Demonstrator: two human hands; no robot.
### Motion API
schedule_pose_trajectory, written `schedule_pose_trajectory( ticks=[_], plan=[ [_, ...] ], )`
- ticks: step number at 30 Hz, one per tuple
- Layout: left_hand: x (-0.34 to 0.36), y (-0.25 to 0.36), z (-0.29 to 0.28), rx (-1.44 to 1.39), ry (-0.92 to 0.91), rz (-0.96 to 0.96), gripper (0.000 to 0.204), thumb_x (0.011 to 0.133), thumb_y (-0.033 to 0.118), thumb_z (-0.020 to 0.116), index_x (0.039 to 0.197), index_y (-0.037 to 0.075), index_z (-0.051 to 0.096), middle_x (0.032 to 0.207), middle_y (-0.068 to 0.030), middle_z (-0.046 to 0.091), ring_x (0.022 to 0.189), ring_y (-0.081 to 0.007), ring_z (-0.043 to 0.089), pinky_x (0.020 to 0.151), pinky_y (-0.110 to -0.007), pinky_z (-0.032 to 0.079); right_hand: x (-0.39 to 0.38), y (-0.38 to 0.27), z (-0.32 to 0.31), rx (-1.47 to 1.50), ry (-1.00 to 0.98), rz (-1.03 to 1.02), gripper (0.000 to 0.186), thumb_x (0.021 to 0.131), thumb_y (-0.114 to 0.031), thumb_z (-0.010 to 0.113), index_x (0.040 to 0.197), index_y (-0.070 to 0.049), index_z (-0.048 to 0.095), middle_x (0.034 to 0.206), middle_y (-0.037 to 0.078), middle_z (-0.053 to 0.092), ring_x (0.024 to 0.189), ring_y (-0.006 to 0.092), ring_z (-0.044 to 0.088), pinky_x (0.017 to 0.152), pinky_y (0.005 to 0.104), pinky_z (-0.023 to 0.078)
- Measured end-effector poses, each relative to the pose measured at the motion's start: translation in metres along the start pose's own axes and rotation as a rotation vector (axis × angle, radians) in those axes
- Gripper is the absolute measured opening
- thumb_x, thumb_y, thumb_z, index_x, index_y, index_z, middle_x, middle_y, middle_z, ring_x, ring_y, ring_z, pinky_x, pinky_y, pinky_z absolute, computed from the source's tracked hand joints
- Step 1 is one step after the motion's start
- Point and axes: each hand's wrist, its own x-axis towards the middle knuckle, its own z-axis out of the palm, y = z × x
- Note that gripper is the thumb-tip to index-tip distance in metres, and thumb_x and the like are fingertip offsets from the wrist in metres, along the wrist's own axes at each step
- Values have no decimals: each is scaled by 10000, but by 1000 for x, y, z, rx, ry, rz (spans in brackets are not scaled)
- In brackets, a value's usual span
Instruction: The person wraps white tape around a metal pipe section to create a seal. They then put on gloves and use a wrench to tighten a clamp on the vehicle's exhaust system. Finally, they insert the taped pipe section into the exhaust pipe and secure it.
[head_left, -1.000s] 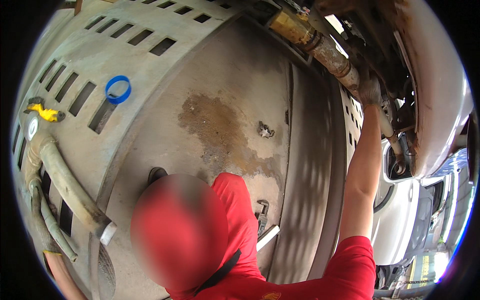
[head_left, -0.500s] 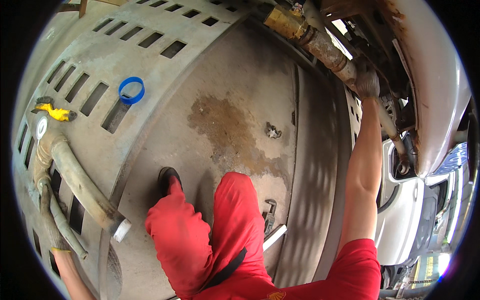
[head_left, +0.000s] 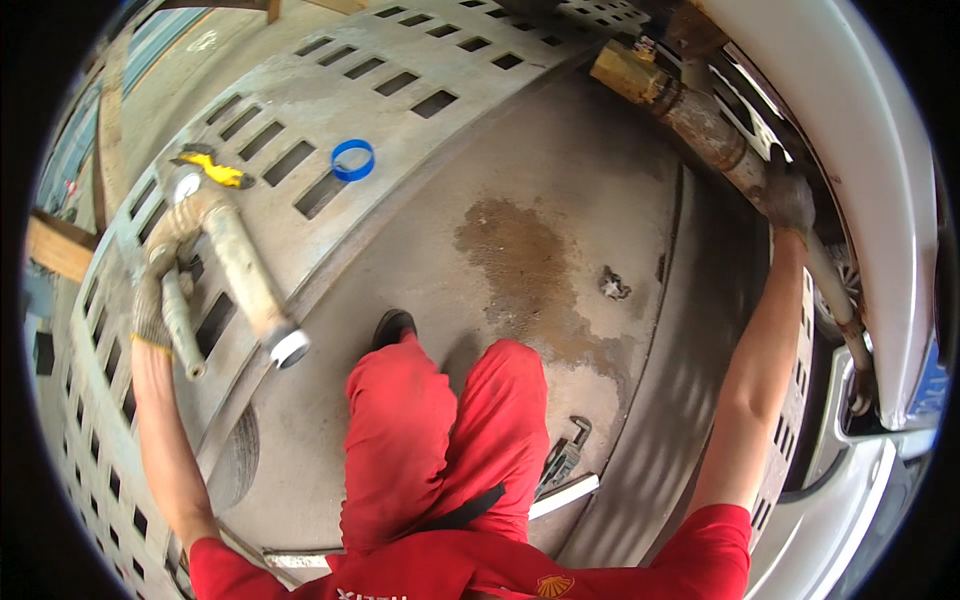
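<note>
My left hand (head_left: 152, 310), in a knitted work glove, grips a forked, curved metal pipe (head_left: 245, 265) by its thin branch. The thick branch ends in a bright rim, and the pipe is held over the slotted metal ramp. My right hand (head_left: 790, 200), in a dark, dirty glove, is raised to a rusty exhaust pipe (head_left: 705, 125) under the vehicle. Its fingers close around the pipe, partly hidden, with one finger sticking up. A brass-coloured coupling (head_left: 625, 72) sits at the far end of that exhaust pipe.
On the slotted ramp (head_left: 400, 135) lie a blue ring (head_left: 352, 178) and a yellow-and-black object (head_left: 222, 174). An adjustable wrench (head_left: 563, 455), a white bar (head_left: 565, 497) and a crumpled scrap (head_left: 614, 285) lie on the stained floor. The pale vehicle body (head_left: 890, 160) hangs at the right.
My left hand has lifted the forked pipe upward, into fuller view. My right hand stays at the exhaust pipe with its wrist turned. The whole view has shifted left.
</note>
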Motion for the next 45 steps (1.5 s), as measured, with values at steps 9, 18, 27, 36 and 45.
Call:
schedule_pose_trajectory(
  ticks=[9, 18, 27, 36, 45],
  plan=[
    [13, 61, 142, -192, -204, 296, 190, 1054, 236, 635, 1139, 68, 663, 865, -43, 678, 675, -147, 667, 579, -281, 576, 8, 30, 8, -101, 53, -104, 586, 1021, -283, 620, 1576, -244, 435, 1287, 314, 675, 1148, 542, 671, 893, 625, 573],
    [25, 63, 416, -812, -165, 602, 315, 1075, 321, 534, 1057, 78, 733, 777, -36, 652, 565, -153, 593, 474, -314, 499, 11, 64, 47, -132, 226, -161, 607, 986, -194, 626, 1572, -170, 473, 1275, 307, 684, 1016, 512, 708, 895, 600, 573],
    [68, -17, 463, -1088, -105, 106, 747, 951, -22, 697, 1522, 52, 221, 1210, -202, 634, 780, -310, 717, 564, -422, 655, 20, 127, 94, -425, -22, -37, 680, 1001, -242, 572, 1643, -130, 380, 1453, 317, 574, 1229, 516, 630, 1021, 554, 529],
    [73, 3, 472, -1056, -326, 274, 206, 1025, 72, 586, 1159, 32, 738, 1046, -86, 715, 780, -188, 671, 584, -306, 518, -11, 51, 27, -202, 295, 77, 694, 968, -174, 635, 1627, -123, 421, 1504, 300, 556, 1237, 509, 627, 1066, 538, 522],
    [63, 26, 458, -1004, -412, 429, 253, 986, 191, 657, 1149, 8, 720, 1016, -84, 703, 875, -188, 662, 773, -326, 547, -84, -366, -47, 1457, 70, -63, 589, 1012, -372, 714, 1453, -1, 592, 1294, 194, 732, 1181, 320, 718, 1002, 427, 593]
  ],
)
